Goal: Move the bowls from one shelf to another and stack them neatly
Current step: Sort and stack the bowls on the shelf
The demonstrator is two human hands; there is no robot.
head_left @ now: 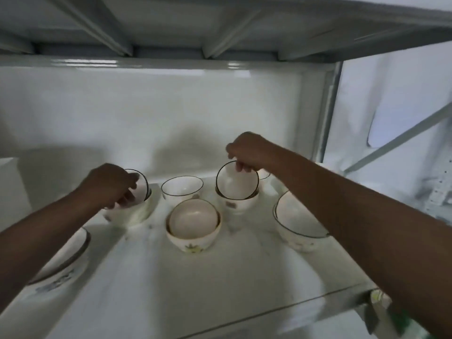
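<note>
Pinching the rim of a tilted black-rimmed bowl (236,181), the right hand (247,152) is seen above a white bowl (238,204) on the shelf (171,285), another tilted bowl (141,189) gripped, seemingly, by the curled left hand (110,184), nested cream bowls (193,226) set between.

No legible text, brand or number anywhere; small marks on the bowls (236,184) too blurred.

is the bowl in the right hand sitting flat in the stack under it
No, the right hand pinches the rim of a black-rimmed bowl that is tilted up on edge above the stacked bowl below it.
</note>
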